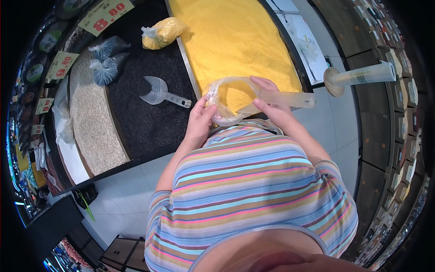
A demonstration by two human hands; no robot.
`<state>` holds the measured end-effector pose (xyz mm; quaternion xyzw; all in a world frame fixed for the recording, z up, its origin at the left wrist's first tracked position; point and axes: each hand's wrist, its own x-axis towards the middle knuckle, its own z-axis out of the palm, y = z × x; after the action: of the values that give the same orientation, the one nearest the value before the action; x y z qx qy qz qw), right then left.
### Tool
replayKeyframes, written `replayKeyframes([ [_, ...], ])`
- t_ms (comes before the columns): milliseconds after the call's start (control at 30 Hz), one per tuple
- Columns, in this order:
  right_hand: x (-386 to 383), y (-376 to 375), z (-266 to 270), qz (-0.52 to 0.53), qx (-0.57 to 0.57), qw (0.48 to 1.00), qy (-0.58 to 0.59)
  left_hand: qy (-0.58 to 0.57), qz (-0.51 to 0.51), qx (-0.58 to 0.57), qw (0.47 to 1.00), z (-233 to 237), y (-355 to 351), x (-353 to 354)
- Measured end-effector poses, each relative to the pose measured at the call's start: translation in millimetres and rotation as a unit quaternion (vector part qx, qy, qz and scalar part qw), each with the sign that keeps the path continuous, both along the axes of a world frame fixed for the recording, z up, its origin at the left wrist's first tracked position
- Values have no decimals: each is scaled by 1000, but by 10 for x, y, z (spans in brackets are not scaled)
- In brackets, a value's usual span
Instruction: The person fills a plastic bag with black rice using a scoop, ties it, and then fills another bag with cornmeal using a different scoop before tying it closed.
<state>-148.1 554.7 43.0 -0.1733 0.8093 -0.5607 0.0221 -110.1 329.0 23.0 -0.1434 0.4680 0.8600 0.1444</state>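
Observation:
A clear plastic bag (222, 117) is spread wide at its mouth, close to my body at the front edge of the bin of yellow grain (231, 36). My left hand (201, 117) pinches the bag's left rim between thumb and fingers. On the other side, my right hand (275, 109) is closed round a translucent scoop (290, 98), its handle pointing right and its lower end at the bag's mouth. The fingers of this hand also lie at the bag's right rim. Yellow grain shows through the bag's opening.
A second clear scoop (158, 90) lies on black grain (136, 122). Tied bags of yellow grain (164, 33) and dark grain (106, 70) rest nearby. Left is a pale grain bin (93, 109) with price signs (106, 17). A roll of plastic bags (362, 76) stands at right.

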Motion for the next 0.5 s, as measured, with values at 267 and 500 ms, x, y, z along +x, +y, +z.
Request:
replayKeyframes([
  [267,-159,-424,210,159,178,965,110,11,9,-11,1000,-80,-95,-27],
  [500,-419,-62,541,148,98,979,98,-14,7,12,1000,-97,-152,-69],
])
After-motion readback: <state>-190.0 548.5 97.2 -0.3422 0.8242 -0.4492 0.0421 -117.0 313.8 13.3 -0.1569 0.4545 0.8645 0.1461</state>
